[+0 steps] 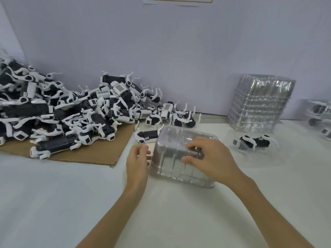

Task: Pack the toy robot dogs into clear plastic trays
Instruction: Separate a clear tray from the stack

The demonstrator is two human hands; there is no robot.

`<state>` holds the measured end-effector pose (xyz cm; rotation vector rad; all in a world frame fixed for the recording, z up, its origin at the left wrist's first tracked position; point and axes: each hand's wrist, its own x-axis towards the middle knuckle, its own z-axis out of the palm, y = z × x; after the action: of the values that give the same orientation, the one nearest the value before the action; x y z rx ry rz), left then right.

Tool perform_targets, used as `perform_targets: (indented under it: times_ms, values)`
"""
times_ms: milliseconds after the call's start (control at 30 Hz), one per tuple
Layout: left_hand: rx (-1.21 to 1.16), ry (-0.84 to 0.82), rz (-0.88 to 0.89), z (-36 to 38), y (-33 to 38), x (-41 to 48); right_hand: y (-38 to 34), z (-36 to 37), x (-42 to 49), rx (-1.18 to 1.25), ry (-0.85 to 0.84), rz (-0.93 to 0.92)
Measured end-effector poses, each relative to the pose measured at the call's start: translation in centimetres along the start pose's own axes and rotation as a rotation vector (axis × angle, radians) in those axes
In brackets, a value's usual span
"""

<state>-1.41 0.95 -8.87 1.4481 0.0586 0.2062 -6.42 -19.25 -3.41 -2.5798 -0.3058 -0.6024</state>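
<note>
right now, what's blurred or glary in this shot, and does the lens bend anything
Head view: light is even, shadows faint; the clear tray, left hand and right hand are motion-blurred; the stack of trays shows white glare streaks; the packed trays at far right are soft; the wall corner at left leans, wide-lens distortion.

Black-and-white pile of dogs (71, 108) lies tangled at the left rear of the tabletop (53, 194), legs askew. A loose dog (148, 136) lies on its side just behind the centre tray (179, 169), which is clear, ribbed and tilted. The stack of trays (258, 104) stands nested at right rear. In front of it, a packed dog (254, 142) lies in a single tray (238, 151).
</note>
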Motion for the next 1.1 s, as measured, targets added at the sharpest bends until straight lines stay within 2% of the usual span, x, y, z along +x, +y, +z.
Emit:
perform_targets:
  times_ms: [167, 200, 300, 400, 500, 633, 800, 1100]
  values:
    - [-0.004, -0.070, 0.183, -0.2, 0.6, -0.7, 0.0, 0.9, 1.5, 0.133, 0.302, 0.142]
    - [-0.021, -0.108, 0.173, 0.0, 0.7, -0.8, -0.1, 1.1, 1.5, 0.208, 0.359, 0.177]
    - [-0.085, -0.268, -0.006, 1.0, 0.8, -1.6, -0.6, 1.7, 0.8, 0.444, 0.457, 0.215]
    - [-0.021, -0.361, 0.022, 1.6, 0.9, -2.1, -1.1, 2.4, -0.4, 0.551, 0.420, 0.128]
    - [-0.081, -0.387, 0.089, 1.3, 1.0, -2.3, -1.5, 2.6, -0.9, 0.628, 0.389, 0.085]
    - [-0.177, -0.467, 0.102, 1.3, 1.5, -2.3, -1.2, 2.1, -0.7, 0.759, 0.394, 0.145]
    - [-0.189, -0.547, 0.133, 1.5, 1.8, -2.5, -0.5, 1.6, -0.6, 0.811, 0.350, 0.200]
    - [-0.150, -0.602, 0.142, 1.0, 2.2, -2.3, -0.4, 1.2, -0.6, 0.912, 0.295, 0.178]
